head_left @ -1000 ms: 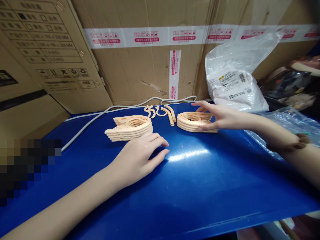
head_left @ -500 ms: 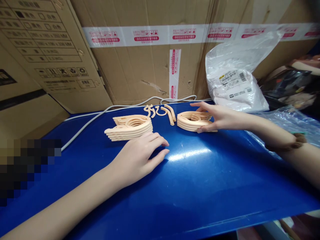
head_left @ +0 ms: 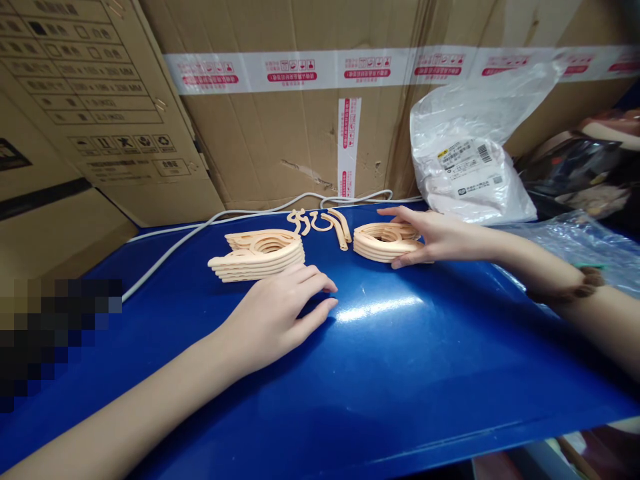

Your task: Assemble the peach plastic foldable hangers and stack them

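Note:
Two stacks of cream plastic folding hangers lie on the blue table. My left hand rests on the tabletop just in front of the left stack of hangers. Its fingers are loosely curved, thumb apart, with nothing between them. Around the right end of the right stack of hangers is my right hand. The thumb lies against the stack's front side and the index finger reaches over the back; the other fingers are mostly hidden. Between the stacks, farther back, are loose hanger hooks and two curved hanger arms.
A white cable runs along the table's back edge. Behind it stands a large taped carton, with another carton at left. A white plastic bag leans at back right, near a clear plastic sheet.
My right hand has slid slightly left along the right stack, which stays in place. The left hand and the hanger pieces have not visibly moved.

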Demonstrator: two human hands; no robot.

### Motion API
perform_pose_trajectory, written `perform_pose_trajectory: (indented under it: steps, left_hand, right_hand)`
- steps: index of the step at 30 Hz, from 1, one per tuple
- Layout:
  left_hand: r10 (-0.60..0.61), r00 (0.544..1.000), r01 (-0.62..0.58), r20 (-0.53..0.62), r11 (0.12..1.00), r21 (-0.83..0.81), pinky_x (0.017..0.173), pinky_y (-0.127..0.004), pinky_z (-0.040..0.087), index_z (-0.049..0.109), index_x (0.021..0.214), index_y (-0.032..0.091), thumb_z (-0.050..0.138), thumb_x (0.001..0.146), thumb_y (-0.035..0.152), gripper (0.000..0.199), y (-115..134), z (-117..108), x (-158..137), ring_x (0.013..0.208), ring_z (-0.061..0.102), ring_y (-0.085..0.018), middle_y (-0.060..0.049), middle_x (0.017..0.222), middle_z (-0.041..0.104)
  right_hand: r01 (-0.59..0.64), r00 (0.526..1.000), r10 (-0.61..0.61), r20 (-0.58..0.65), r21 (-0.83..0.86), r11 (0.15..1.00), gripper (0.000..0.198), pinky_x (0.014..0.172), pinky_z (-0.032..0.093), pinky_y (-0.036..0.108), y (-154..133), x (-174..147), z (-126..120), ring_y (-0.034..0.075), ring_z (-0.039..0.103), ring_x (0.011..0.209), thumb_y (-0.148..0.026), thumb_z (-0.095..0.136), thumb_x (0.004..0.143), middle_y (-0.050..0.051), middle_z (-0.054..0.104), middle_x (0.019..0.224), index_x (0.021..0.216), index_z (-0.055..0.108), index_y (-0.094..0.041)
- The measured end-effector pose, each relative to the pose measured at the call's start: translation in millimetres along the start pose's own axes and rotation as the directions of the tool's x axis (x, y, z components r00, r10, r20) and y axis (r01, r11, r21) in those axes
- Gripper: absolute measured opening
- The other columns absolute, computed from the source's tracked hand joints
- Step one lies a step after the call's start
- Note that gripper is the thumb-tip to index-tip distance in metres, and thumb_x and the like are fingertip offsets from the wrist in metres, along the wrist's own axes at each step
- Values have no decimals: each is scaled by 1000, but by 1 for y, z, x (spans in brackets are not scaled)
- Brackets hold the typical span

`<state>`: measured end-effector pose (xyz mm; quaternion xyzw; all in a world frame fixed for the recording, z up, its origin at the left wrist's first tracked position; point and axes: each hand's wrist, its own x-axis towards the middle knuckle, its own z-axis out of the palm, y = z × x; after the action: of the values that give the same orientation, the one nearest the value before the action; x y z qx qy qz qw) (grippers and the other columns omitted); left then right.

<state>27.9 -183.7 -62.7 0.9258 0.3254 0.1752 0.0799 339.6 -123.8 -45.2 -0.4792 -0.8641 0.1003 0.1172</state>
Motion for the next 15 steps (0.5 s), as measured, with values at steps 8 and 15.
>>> perform_pose_trajectory:
  steps: [8,15]
  left_hand:
    - [3,1000,-3,2,1000,2,82,-34,46,61,104,21,47,97,30,18,-1,0,-1,95,60,-19,-1,102,66]
    - [4,1000,-4,3,1000,6,82,-34,46,61,104,21,47,98,31,19,0,0,-1,95,60,-19,-1,101,66]
  right_hand:
    - [-4,1000,5,-13,72,997,93,94,49,43,-6,1,1,32,60,114,-60,68,74,16,60,133,148,31,-17]
    - [-45,999,47,-12,76,996,93,95,48,44,-9,0,0,34,61,112,-56,71,72,16,61,131,147,33,-16]
